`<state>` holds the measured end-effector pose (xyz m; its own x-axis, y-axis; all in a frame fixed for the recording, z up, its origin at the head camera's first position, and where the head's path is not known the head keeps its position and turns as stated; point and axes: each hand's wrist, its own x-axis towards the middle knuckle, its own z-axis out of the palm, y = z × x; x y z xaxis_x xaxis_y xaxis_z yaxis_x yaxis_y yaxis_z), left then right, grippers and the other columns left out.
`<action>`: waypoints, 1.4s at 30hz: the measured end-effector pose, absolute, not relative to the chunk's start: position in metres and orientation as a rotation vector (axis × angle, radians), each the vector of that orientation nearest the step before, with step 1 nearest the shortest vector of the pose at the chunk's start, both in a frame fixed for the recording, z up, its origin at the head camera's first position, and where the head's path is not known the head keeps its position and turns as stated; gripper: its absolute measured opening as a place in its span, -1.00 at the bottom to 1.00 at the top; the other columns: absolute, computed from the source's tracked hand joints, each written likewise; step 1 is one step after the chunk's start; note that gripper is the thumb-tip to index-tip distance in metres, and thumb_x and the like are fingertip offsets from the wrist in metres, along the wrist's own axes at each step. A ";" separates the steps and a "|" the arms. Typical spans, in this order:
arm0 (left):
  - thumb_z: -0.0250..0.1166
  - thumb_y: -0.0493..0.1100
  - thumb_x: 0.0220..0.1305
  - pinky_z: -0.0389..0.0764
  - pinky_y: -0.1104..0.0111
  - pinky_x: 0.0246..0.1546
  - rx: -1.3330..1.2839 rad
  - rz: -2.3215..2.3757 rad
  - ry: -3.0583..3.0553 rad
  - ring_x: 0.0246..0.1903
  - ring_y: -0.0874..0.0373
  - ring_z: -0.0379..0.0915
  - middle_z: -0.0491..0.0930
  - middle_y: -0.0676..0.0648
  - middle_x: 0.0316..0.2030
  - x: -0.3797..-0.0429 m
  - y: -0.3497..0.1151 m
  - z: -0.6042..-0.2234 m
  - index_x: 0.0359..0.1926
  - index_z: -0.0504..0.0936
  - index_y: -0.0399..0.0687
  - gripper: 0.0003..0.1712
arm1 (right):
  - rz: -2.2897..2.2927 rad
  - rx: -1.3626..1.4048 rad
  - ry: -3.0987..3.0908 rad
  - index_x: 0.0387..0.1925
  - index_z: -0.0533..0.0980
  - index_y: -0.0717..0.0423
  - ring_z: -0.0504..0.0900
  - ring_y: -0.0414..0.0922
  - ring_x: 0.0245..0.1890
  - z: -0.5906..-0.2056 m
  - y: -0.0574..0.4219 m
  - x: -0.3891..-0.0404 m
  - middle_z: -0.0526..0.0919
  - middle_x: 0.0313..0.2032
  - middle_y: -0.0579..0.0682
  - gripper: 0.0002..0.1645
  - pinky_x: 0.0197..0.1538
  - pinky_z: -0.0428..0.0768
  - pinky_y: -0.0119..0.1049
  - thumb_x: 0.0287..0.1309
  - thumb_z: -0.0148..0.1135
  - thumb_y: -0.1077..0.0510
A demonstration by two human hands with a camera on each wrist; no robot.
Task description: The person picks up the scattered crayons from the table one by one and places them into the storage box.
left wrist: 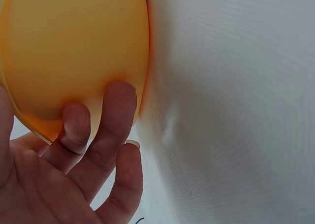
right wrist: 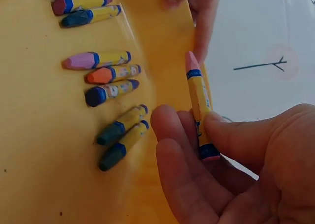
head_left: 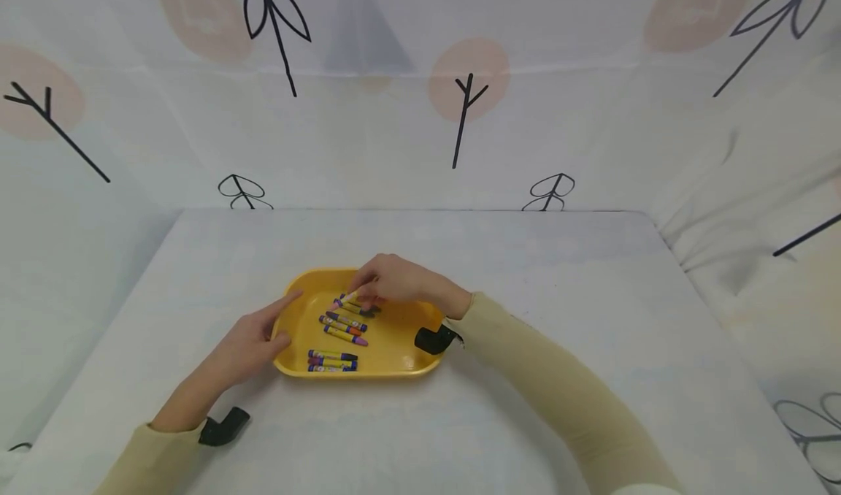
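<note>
A yellow tray (head_left: pixel 388 349) holds several crayons in yellow and blue wrappers. My right hand (head_left: pixel 397 279) is over its far side and pinches a pink crayon (right wrist: pixel 199 98) between thumb and fingers, the pink tip pointing away from the palm. Below that hand lie two dark green crayons (right wrist: pixel 123 144). Nearby is a group with a lilac crayon (right wrist: pixel 96 60), an orange crayon (right wrist: pixel 113 74) and a dark blue crayon (right wrist: pixel 111 92). Another row lies by the near wall, among it a dark red crayon (right wrist: pixel 78 4). My left hand (head_left: pixel 246 349) grips the tray's left end, several fingertips against the outer wall (left wrist: pixel 74 42).
The tray stands on a white cloth-covered table (head_left: pixel 558 290). Behind it hangs a pale cloth (head_left: pixel 381 137) with plant drawings. A black bracket (head_left: pixel 225 427) sticks out at the left cuff, another black bracket (head_left: pixel 434 340) at the right cuff, above the tray's right end.
</note>
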<state>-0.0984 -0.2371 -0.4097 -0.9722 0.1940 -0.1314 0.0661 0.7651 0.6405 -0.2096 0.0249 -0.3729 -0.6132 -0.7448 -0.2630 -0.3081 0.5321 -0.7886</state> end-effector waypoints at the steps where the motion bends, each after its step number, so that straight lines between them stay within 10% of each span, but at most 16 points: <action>1: 0.14 -0.31 0.21 0.37 0.32 -0.50 0.208 0.992 2.773 -0.50 0.11 0.28 0.44 -0.28 0.05 -0.098 -0.237 -0.410 0.51 0.22 -0.08 -0.19 | -0.954 -0.847 2.191 0.01 0.64 0.22 0.66 -0.06 -0.31 -0.374 0.024 -0.209 0.72 -0.39 0.00 -0.72 -0.18 0.59 -0.34 0.40 0.09 0.25; 12: 0.16 -0.31 0.21 0.42 0.20 -0.23 0.233 0.971 2.797 -0.13 -0.01 0.41 0.45 -0.29 0.20 -0.097 -0.237 -0.409 0.50 0.25 -0.08 -0.21 | -0.847 -0.757 2.207 0.03 0.52 0.21 0.73 -0.12 -0.35 -0.384 0.018 -0.201 0.71 -0.40 -0.05 -0.74 -0.23 0.54 -0.36 0.45 0.01 0.20; 42: 0.17 -0.31 0.20 0.44 0.23 -0.28 0.215 0.966 2.795 -0.22 0.00 0.41 0.44 -0.30 0.19 -0.098 -0.236 -0.410 0.50 0.24 -0.07 -0.19 | -1.043 -0.830 2.083 0.11 0.56 0.20 0.69 -0.02 -0.13 -0.356 0.051 -0.203 0.70 -0.13 0.04 -0.68 -0.10 0.63 -0.20 0.43 0.06 0.20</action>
